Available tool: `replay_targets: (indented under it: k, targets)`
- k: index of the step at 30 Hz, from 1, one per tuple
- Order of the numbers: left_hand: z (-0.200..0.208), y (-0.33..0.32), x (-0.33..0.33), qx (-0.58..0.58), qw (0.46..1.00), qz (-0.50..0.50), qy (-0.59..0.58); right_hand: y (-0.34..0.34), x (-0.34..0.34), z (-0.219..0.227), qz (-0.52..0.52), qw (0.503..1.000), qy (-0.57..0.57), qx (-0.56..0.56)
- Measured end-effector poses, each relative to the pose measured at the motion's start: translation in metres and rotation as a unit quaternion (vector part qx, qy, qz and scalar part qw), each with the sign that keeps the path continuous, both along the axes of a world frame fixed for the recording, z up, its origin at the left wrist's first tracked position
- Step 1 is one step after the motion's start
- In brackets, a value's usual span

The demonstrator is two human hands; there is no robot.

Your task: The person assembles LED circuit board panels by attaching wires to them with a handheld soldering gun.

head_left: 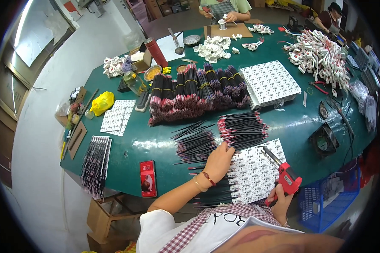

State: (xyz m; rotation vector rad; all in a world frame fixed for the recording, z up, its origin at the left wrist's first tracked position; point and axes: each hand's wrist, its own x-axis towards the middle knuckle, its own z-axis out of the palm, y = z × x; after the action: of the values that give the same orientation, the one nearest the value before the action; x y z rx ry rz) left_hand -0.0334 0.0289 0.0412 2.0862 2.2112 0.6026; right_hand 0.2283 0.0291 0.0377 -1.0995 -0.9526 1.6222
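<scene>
My left hand [219, 163] reaches over the left edge of a white sheet of small printed circuit boards [257, 173]. Its fingers are bent together near the sheet's upper left corner, beside loose black wires; what they pinch is hidden. Black wires [215, 190] stick out along the sheet's left edge, below that wrist. In my right hand [280, 201] is the handle of a red soldering gun [289, 179], its metal tip pointing up and left over the sheet. Just beyond my left hand lie two piles of black wires, one darker [195, 145] and one with red ends [242, 128].
Banded wire bundles [190, 90] and a stack of board sheets [272, 82] stand farther back. A phone [147, 178] lies left, a black fan [324, 139] right. A blue crate [331, 198] sits below the table's right edge. Two people work across the green table [150, 145].
</scene>
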Motion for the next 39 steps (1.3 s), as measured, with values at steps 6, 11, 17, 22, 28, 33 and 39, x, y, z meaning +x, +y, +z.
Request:
replay_targets:
  k: [6,11,17,22,28,33,39]
  targets:
    - [0.044,-0.007,0.005,0.102,0.985,0.025,-0.139,0.0,0.007,-0.001,-0.038,0.999,0.027,-0.028]
    - [0.029,-0.025,0.014,-0.014,0.974,-0.018,-0.227,0.001,0.011,-0.007,-0.055,0.997,0.037,-0.03]
    - [-0.002,-0.029,0.023,-0.109,0.989,-0.017,-0.101,0.005,0.009,-0.003,-0.044,0.996,0.065,-0.042]
    - [-0.019,-0.034,0.02,-0.117,0.988,0.001,-0.106,0.005,0.011,-0.009,-0.037,0.991,0.106,-0.067]
    - [-0.018,-0.035,0.02,-0.089,0.985,0.011,-0.15,0.007,0.007,-0.01,-0.028,0.992,0.101,-0.074]
    - [-0.017,-0.031,0.022,-0.084,0.984,0.008,-0.157,0.007,0.01,-0.013,-0.029,0.992,0.101,-0.071]
    - [-0.012,-0.028,0.021,-0.052,0.984,0.001,-0.17,0.005,0.009,-0.015,-0.038,0.991,0.11,-0.073]
